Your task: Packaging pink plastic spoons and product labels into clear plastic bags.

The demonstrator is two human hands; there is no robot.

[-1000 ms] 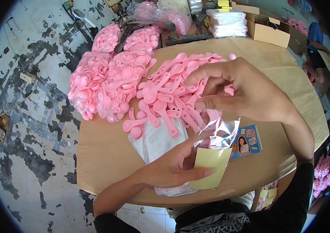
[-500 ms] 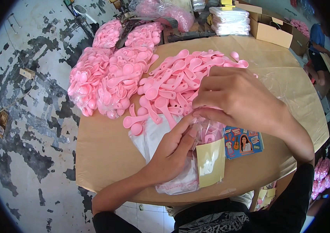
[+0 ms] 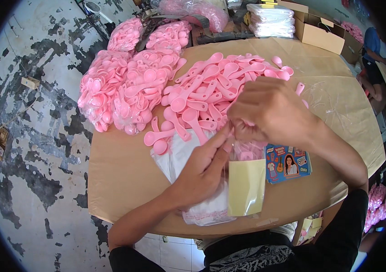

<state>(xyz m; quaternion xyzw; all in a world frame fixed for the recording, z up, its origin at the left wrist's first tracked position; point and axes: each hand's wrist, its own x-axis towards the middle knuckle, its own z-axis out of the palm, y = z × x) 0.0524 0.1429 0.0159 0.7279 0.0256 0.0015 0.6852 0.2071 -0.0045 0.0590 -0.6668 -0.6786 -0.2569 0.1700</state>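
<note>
The left hand [image 3: 202,170] pinches its thumb and forefinger together on the top of a clear bag [image 3: 234,155]; the right hand [image 3: 277,111], slightly blurred, has its fingers clamped there too. The bag is over the near part of the surface [image 3: 120,181], with a yellow card [image 3: 246,190] and something pink, probably a spoon, inside. Filling seems done; closing the mouth seems left, though fingers hide it. Around lie flat bags [image 3: 207,209], blue cards [image 3: 288,170] and many loose spoons [image 3: 206,88], apparently unpacked.
</note>
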